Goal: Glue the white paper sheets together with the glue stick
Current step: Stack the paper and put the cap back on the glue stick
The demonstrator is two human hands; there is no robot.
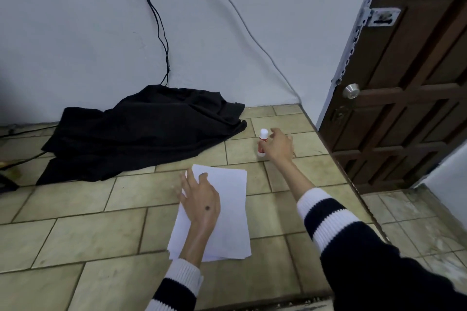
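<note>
A floor (83, 235) of beige tiles meets a pale wall, with a dark wooden door (404, 108) at the right of the frame and black cables (159, 25) hanging at upper centre. From my remote seat I see a stack of white paper sheets (227, 209) lying flat on the tiles at centre frame. The left hand (199, 199) rests palm-down on the stack's left half, its fingers (189, 177) spread and loose, gripping nothing. The right hand (279, 145) reaches toward the upper right, beside the glue stick (262, 142), which stands upright on the floor with its white cap on, above and right of the paper. The hand covers part of the stick; I cannot tell whether those fingers have closed on it. A crumpled black cloth (141, 131) lies against the wall at centre left.
</note>
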